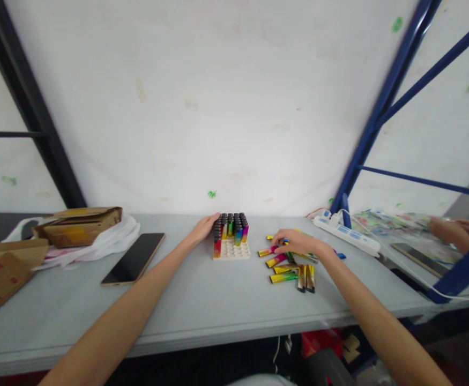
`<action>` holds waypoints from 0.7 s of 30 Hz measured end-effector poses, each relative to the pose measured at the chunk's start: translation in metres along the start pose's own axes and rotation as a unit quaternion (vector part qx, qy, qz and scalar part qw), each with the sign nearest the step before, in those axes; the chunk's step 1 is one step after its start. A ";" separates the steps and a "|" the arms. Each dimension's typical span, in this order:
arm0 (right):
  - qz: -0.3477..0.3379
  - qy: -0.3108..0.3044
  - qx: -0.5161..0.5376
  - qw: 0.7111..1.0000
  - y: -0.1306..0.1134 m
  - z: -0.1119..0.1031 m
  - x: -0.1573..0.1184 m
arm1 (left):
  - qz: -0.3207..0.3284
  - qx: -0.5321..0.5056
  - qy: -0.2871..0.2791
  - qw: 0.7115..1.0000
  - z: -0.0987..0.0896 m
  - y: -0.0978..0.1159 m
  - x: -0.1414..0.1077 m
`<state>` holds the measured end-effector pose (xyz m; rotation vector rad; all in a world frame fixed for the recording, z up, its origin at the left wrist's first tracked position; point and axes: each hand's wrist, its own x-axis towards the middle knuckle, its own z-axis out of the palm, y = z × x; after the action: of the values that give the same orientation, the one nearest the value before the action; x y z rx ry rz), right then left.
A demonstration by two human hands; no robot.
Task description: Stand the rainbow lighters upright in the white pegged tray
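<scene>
A white tray with round holes holds several upright lighters with black tops and bright coloured bodies, filling its back rows and left side. My left hand rests against the tray's back left side, its fingertips partly hidden behind the lighters. To the right, a loose pile of shiny lighters lies flat on the table. Over the back of that pile is my right hand, fingers bent down and touching the lighters; whether one is gripped is too small to tell.
A dark phone lies at the left, near cardboard boxes and a white plastic bag. A white power strip sits at the back right beside a blue frame post. Another person's hands show at far right.
</scene>
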<state>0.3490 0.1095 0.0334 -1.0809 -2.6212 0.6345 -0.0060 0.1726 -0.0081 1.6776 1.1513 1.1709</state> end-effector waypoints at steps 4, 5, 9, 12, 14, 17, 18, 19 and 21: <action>0.010 0.064 0.144 0.987 -0.005 -0.012 -0.001 | -0.002 -0.003 -0.004 1.000 0.001 0.002 -0.001; 0.009 0.089 0.183 0.979 -0.007 -0.013 -0.001 | -0.001 -0.002 -0.007 1.000 0.001 0.002 -0.002; 0.008 0.201 0.389 0.899 -0.025 -0.012 0.005 | 0.008 0.000 -0.017 1.000 0.000 0.001 -0.002; 0.003 0.259 0.502 0.825 -0.047 -0.005 0.018 | 0.009 -0.004 -0.009 1.000 0.001 0.001 -0.002; -0.010 0.253 0.531 0.809 -0.065 0.002 0.028 | 0.007 -0.006 -0.003 1.000 0.001 0.000 -0.001; -0.021 0.206 0.541 0.815 -0.088 0.016 0.043 | 0.009 -0.005 0.005 1.000 0.001 -0.001 -0.001; -0.018 0.193 0.540 0.819 -0.093 0.022 0.047 | 0.013 -0.003 0.004 1.000 0.001 -0.001 0.000; -0.011 0.186 0.537 0.823 -0.096 0.028 0.052 | 0.018 -0.002 0.001 1.000 0.001 -0.002 0.000; 0.012 0.188 0.523 0.831 -0.098 0.042 0.059 | 0.025 0.000 -0.006 1.000 0.001 -0.003 0.001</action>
<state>0.2320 0.0771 0.0466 -0.7315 -1.4901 1.4324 -0.0057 0.1742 -0.0108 1.7205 1.1059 1.1902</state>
